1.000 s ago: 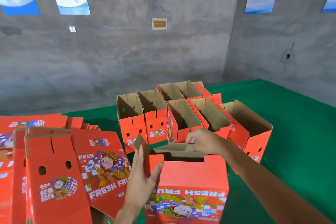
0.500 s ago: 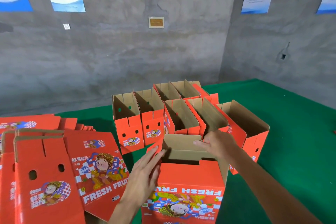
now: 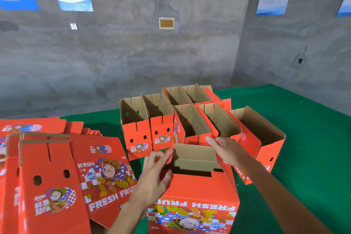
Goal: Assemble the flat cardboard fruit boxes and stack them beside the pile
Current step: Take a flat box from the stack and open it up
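My left hand (image 3: 153,175) has thumb and fingers curled round the left end flap of the red printed cardboard fruit box (image 3: 193,201) standing upside down right in front of me, pinching that flap near its top corner. My right hand (image 3: 227,150) lies over the right end flap with its fingers nearly straight and close together, the index reaching furthest; I cannot tell whether the thumb is tucked under the card. Between the two hands a plain brown inner flap (image 3: 195,155) already lies folded across the opening, with a dark gap behind the near red flap. I judge the step in hand to be closing this box's base flaps: the end flaps are up, not yet down. The next move calls for pressing both ends inward together so they lock, then turning the box upright. Just beyond my hands stands the cluster of assembled open-topped red boxes (image 3: 190,119) on the green floor covering (image 3: 313,148), touching one another in rows. To my left, overlapping each other, lies the pile of flat red printed box blanks (image 3: 57,176). Grey concrete walls (image 3: 133,62) rise behind, carrying posters.
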Motion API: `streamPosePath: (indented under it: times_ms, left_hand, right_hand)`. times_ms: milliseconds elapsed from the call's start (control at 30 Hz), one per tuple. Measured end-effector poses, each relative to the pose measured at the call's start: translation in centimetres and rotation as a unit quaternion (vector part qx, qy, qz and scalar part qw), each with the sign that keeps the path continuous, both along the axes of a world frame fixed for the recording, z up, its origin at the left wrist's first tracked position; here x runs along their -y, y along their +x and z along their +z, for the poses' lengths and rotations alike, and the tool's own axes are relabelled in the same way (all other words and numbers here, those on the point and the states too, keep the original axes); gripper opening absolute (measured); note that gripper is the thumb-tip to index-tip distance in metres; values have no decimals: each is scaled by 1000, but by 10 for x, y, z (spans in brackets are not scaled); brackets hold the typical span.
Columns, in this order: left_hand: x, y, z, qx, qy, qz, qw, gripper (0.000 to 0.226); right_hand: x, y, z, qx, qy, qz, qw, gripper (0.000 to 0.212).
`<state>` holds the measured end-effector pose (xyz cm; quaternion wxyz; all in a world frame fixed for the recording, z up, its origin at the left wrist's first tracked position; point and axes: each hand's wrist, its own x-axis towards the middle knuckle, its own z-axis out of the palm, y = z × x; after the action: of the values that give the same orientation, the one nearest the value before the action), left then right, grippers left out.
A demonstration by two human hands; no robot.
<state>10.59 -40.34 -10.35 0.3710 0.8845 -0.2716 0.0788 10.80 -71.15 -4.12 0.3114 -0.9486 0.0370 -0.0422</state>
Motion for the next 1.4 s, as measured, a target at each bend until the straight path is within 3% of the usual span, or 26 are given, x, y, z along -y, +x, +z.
streamPosePath:
  times_ms: [167,300,400,500,633,733,800,933,1067,1200,1300,1400]
  left_hand:
    - [11,12,16,-29,45,78,996,53]
    - [28,12,19,-57,6,46,997,40]
    - [24,12,13,-64,-2,-1,998,50]
    - [16,14,10,-90,-68,1,994,57]
    - [16,17,5,-108,-32,-14,994,35]
    - [16,17,3,-117,-35,1,993,65]
    - [18,18,4,-129,-42,10,991,78]
    - [20,29,-3,-100,-32,4,994,53]
    - [20,38,-3,-184,-134,45,973,52]
    - [21,41,-7,-180,-7,40,983,16]
    - [23,41,-8,-177,54,30,982,67]
    - [23,40,-14,-144,90,30,985,83]
  right_hand:
    - [10,-15,-10,-20,127,70,989,71]
    - [12,-16,-17,6,109,72,991,41]
    - [10,-9,-19,34,105,12,994,70]
    - [4,-4,-25,57,58,-48,996,80]
    - [3,2,-33,59,-10,-117,991,87]
    - [6,0,-49,79,-70,-39,994,66]
    - [8,-8,-57,59,7,32,998,50]
    - [7,-30,-64,38,12,114,993,36]
    - [8,-44,-68,11,29,116,993,45]
    - [0,-34,-59,-57,-86,105,989,75]
    - [-12,-25,-61,-66,-182,67,979,79]
    - [-23,-21,-68,-50,-239,21,970,80]
